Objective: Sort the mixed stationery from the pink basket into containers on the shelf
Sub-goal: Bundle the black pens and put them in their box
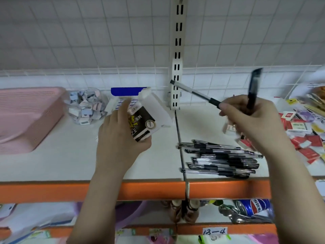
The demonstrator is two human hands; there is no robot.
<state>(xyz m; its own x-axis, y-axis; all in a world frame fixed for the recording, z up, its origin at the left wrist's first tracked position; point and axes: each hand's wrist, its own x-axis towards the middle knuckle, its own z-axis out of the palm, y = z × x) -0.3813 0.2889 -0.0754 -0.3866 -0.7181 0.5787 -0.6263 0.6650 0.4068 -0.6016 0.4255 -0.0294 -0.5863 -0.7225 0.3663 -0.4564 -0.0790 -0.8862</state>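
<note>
The shelf (pixel 73 155) is a white board with an orange front edge, backed by a white wire grid (pixel 88 41) and split by a slotted upright (pixel 177 55) and a thin wire divider (pixel 179 138). The pink basket (pixel 26 117) lies tilted at the far left of the shelf, and what can be seen of its inside looks emptied. Beside it stands a clear jar (pixel 86 106) of small erasers, and at the far right is a heap of red and white packets (pixel 304 134).

The step in hand looks like boxing the pens. A pile of black pens (pixel 219 159) lies on the shelf just right of the divider, near the front edge. The left hand (pixel 119 138) grips a pen box (pixel 142 120), fingers curled round it, open flap tilted up and away. The right hand (pixel 251 118) is raised above the pile, fingers clamped on two pens (pixel 198 94), one pointing left toward the box, the other blurred and nearly upright.

Next, the held pens would need turning parallel and sliding tip-first into the box mouth, then more from the pile.

Below, a lower shelf holds a cola can (pixel 253 206) and a label reading 13-4 (pixel 214 231).
</note>
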